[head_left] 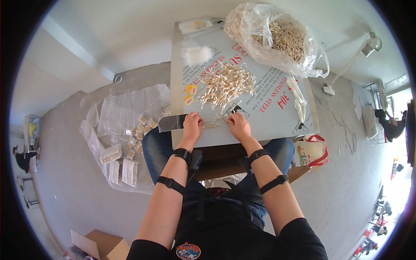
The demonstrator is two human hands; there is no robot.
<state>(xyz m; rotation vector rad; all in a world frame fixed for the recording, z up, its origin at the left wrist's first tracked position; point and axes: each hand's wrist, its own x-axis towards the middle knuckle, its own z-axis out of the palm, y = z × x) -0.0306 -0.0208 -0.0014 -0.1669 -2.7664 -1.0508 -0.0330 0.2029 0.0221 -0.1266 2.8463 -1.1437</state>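
Note:
A loose heap of cotton swabs (227, 84) with pale sticks lies on the sheet-covered table in front of me. At the near edge, my left hand (193, 125) is closed, its fingertips at the end of a small bunch of swabs (211, 126). Across a short gap, my right hand (239, 126) is curled with its fingers together; what they hold, if anything, is too small to make out. A dark flat strip (172, 123) lies beside my left hand. Two small yellow packets (190, 89) sit left of the heap.
A clear plastic bag (286, 41) full of swabs stands at the table's far right. Clear plastic packaging (197, 55) lies far left, a crumpled white bag (297, 99) to the right. On the floor, bubble wrap (130, 110) bears packed bundles (130, 172). An open carton (102, 245) is behind left.

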